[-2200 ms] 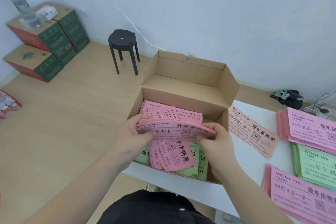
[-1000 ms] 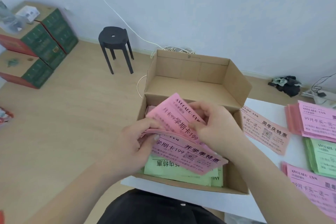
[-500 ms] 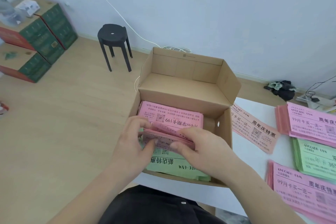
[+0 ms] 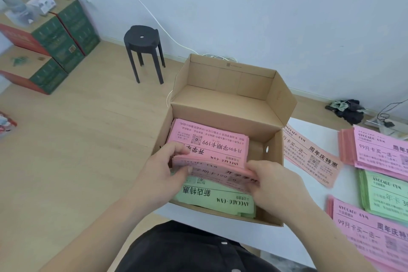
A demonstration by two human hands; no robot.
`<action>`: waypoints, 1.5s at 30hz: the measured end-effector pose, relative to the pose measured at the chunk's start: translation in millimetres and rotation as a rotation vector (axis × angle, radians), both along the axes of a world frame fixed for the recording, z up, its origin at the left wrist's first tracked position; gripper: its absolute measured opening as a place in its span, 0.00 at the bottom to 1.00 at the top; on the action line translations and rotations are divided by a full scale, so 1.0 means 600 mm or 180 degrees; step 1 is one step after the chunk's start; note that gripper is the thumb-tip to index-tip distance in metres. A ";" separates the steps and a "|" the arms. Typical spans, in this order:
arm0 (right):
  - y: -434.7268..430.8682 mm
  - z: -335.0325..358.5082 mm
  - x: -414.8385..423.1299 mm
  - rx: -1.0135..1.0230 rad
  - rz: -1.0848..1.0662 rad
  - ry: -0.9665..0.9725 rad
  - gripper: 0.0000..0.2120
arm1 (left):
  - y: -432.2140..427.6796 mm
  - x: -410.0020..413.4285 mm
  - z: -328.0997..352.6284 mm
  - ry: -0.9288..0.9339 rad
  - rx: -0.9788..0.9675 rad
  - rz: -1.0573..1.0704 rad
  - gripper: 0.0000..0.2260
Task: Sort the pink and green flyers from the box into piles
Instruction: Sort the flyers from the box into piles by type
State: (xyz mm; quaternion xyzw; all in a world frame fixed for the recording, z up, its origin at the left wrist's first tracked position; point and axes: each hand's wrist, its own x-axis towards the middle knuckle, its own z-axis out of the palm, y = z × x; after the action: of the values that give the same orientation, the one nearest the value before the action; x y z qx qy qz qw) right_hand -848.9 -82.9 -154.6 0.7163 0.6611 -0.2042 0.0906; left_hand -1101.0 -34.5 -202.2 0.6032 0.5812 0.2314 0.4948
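While my left grip (image 4: 159, 168) and right grip (image 4: 273, 185) pinch the pink paper flyer bundle (image 4: 212, 170) inside the brown cardboard box (image 4: 276, 161) at 12 o'clock, I fear loose sheets slipping — back onto the green paper flyer (image 4: 220, 200) beneath.

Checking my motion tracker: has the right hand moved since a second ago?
Yes. The right hand has come down from near the far inner wall of the cardboard box toward its near edge, and now grips the pink bundle.
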 end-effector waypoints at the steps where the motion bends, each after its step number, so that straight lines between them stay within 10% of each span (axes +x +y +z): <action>1: -0.004 0.000 0.005 -0.0011 -0.0161 0.0056 0.05 | 0.003 0.002 0.000 -0.0073 -0.0083 -0.0050 0.15; 13: -0.013 -0.046 -0.018 0.1028 -0.2494 0.2655 0.12 | 0.014 0.003 0.008 -0.0335 -0.0381 0.0278 0.11; 21: -0.007 -0.048 -0.032 0.1223 -0.2755 0.3085 0.17 | 0.023 0.034 0.041 -0.0469 -0.0162 0.0413 0.12; 28: -0.017 0.041 0.036 0.0925 -0.2718 0.4827 0.12 | 0.040 0.056 0.136 -0.1857 -0.0946 0.0407 0.08; 39: -0.201 0.026 0.259 0.0731 -0.2764 0.4137 0.30 | -0.036 0.295 0.141 -0.1391 -0.1415 -0.1076 0.15; 45: -0.302 -0.039 0.380 0.0493 -0.3572 0.3487 0.13 | -0.124 0.445 0.078 -0.0761 -0.1764 -0.1185 0.12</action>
State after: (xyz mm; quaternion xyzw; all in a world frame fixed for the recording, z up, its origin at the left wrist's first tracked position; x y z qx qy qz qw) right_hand -620.9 -264.2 -177.9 0.7446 0.1635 -0.4967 -0.4149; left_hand -833.9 -109.0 -155.1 0.5102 0.4401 0.0398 0.7378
